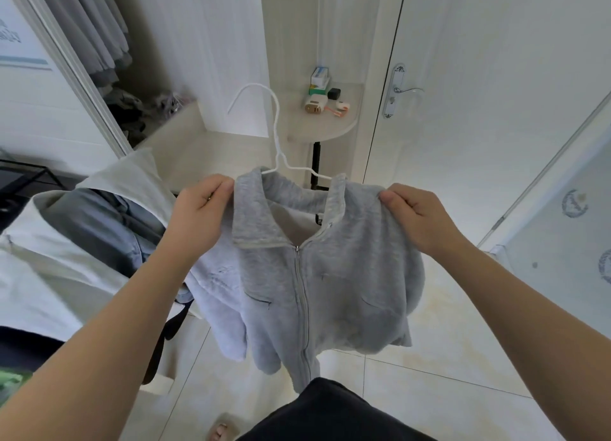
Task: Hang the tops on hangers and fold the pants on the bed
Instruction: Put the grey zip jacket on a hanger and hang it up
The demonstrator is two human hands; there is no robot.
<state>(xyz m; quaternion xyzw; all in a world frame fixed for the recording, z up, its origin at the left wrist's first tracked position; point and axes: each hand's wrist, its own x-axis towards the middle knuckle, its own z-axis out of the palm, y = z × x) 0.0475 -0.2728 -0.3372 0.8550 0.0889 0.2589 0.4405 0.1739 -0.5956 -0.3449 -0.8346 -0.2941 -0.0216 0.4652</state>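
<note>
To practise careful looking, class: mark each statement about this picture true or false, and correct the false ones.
1. The left hand and right hand each pinch the jacket at a shoulder. True.
2. The zip is undone. False: it is closed up to the collar.
3. The hanger is white. True.
4. The hanger hangs on a rail. False: its hook is free in the air.

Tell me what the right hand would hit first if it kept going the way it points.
The right hand points up and left and pinches the gray jacket. It would meet the jacket's collar first, then probably the white hanger; depth there is unclear.
</note>
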